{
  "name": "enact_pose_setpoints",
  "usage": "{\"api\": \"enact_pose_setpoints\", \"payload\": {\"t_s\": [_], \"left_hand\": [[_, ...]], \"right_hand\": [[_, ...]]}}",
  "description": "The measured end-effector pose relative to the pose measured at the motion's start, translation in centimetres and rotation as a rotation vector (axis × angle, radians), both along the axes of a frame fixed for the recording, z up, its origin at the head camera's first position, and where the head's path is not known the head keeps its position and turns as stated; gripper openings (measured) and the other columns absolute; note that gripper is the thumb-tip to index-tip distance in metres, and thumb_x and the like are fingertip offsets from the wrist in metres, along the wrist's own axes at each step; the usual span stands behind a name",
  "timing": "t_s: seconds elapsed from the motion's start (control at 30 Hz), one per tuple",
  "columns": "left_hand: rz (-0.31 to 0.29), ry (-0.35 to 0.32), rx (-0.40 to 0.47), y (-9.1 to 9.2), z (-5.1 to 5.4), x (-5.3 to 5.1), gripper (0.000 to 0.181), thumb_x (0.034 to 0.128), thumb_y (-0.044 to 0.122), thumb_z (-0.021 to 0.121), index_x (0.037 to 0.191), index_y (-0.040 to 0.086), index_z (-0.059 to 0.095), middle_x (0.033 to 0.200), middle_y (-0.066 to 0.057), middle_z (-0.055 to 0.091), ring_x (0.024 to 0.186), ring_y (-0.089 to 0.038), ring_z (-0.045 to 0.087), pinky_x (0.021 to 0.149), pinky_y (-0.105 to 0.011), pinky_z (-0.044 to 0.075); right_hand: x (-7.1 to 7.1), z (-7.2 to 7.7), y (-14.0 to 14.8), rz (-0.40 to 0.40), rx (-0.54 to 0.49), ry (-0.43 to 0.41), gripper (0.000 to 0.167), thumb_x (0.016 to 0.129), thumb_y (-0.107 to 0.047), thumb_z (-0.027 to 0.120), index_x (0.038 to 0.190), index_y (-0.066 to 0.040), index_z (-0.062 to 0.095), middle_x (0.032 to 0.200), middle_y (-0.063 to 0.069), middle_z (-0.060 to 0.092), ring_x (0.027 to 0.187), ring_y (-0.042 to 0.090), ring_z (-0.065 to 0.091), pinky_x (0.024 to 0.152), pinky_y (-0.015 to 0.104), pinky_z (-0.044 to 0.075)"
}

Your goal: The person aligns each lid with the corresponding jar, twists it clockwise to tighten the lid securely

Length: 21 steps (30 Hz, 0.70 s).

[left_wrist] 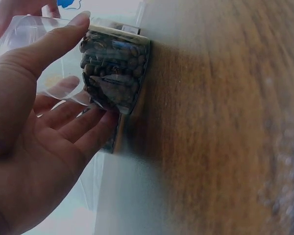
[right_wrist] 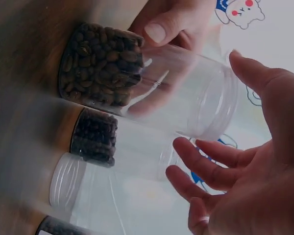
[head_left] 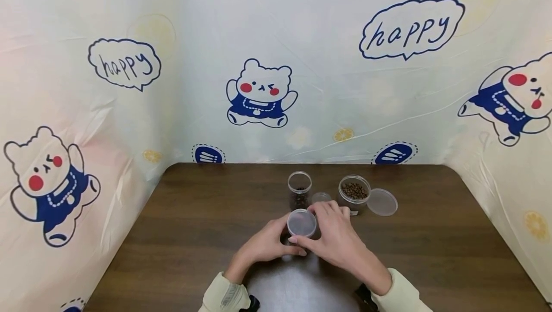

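Pale sleeves (head_left: 226, 293) lie nearest, along the bottom of the head view; above them, near centre, a clear jar (right_wrist: 181, 105) stands upright. The left hand (head_left: 267, 242) curls thumb and fingers round its wall, seemingly to steady it; the right hand (head_left: 338, 235) pinches the frosted cap (head_left: 302, 223) between parted thumb and fingertips, presumably to control it. Brown beans (right_wrist: 103, 68) fill the jar's lower part. Beyond, a narrow open jar (head_left: 299, 191), a wide open jar (head_left: 354, 202) and a flat lid (head_left: 382, 202) occupy the table (head_left: 215, 202).
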State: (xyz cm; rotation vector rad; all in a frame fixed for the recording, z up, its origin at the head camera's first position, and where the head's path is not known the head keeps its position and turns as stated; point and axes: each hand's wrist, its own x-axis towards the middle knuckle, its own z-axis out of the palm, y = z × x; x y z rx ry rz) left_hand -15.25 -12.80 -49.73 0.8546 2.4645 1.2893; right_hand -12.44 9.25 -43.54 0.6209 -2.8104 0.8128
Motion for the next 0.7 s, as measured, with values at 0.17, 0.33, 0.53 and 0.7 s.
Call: {"api": "enact_pose_setpoints", "payload": {"t_s": [0.17, 0.33, 0.53, 0.7], "left_hand": [[0.013, 0.007, -0.007, -0.1, 0.1, 0.0, 0.081, 0.0823, 0.039, 0.092, 0.151, 0.037, 0.048, 0.134, 0.017, 0.067, 0.124, -0.004, 0.063, 0.11, -0.03, 0.05], [0.01, 0.004, -0.022, 0.0, 0.0, 0.1, 0.081, 0.0823, 0.044, 0.09, 0.151, 0.035, 0.048, 0.132, 0.016, 0.069, 0.122, -0.003, 0.063, 0.108, -0.029, 0.051], [0.006, -0.004, -0.011, 0.0, 0.0, 0.2, 0.081, 0.0827, 0.041, 0.091, 0.151, 0.034, 0.048, 0.13, 0.015, 0.07, 0.118, -0.003, 0.065, 0.106, -0.027, 0.051], [0.007, 0.004, -0.01, 0.1, 0.0, 0.1, 0.083, 0.0826, 0.037, 0.091, 0.153, 0.035, 0.046, 0.135, 0.014, 0.068, 0.124, -0.004, 0.063, 0.11, -0.029, 0.05]], "right_hand": [[-0.9, -0.1, 1.1, 0.123, -0.165, -0.095, 0.079, 0.079, -0.055, 0.089, 0.143, -0.019, 0.059, 0.139, -0.001, 0.064, 0.131, 0.023, 0.055, 0.103, 0.053, 0.036], [-2.1, -1.3, 2.2, 0.3, -0.263, -0.187, 0.072, 0.087, -0.046, 0.086, 0.15, -0.033, 0.055, 0.146, -0.006, 0.061, 0.134, 0.018, 0.055, 0.109, 0.062, 0.044], [-2.7, -1.9, 2.6, 0.337, -0.277, -0.222, 0.067, 0.088, -0.045, 0.085, 0.147, -0.036, 0.057, 0.142, -0.009, 0.063, 0.128, 0.013, 0.057, 0.106, 0.048, 0.049], [-2.2, -1.4, 1.8, 0.238, -0.231, -0.128, 0.065, 0.08, -0.048, 0.09, 0.137, -0.03, 0.064, 0.131, -0.011, 0.066, 0.123, 0.012, 0.057, 0.101, 0.05, 0.042]]}}
